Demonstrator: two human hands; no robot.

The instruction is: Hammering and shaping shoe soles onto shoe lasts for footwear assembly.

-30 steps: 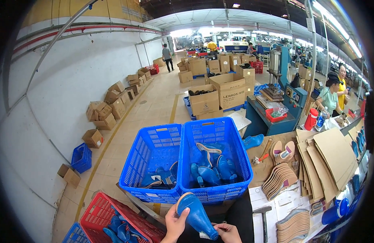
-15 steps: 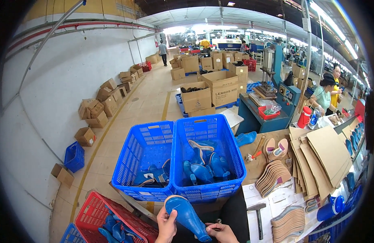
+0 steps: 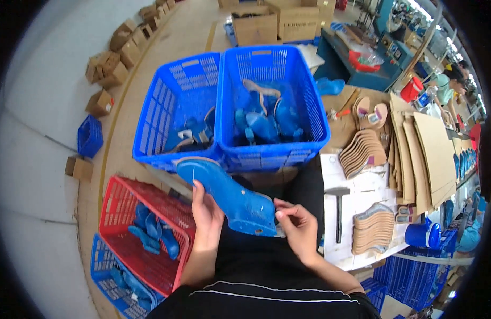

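Note:
A blue plastic shoe last [image 3: 229, 194] lies across in front of me, toe to the upper left and heel to the lower right. A thin tan rim shows along its toe edge. My left hand [image 3: 207, 215] grips it by the near side, thumb on the blue surface. My right hand [image 3: 297, 226] is closed at the heel end, thumb and fingers pinching its edge. Just beyond stand two blue crates, the left crate [image 3: 143, 122] and the right crate [image 3: 321, 114], each with blue lasts [image 3: 262, 126] inside.
On my left a tilted red crate [image 3: 110, 207] with blue lasts leans over another blue crate [image 3: 99, 255]. The bench at right carries a hammer [image 3: 338, 212], stacked insoles [image 3: 374, 228], more insoles [image 3: 360, 151], cardboard sheets [image 3: 434, 154] and a blue jug [image 3: 422, 234].
My view has tipped downward, so the crates sit higher in the picture. The last has come up nearer and turned flatter, still in both hands.

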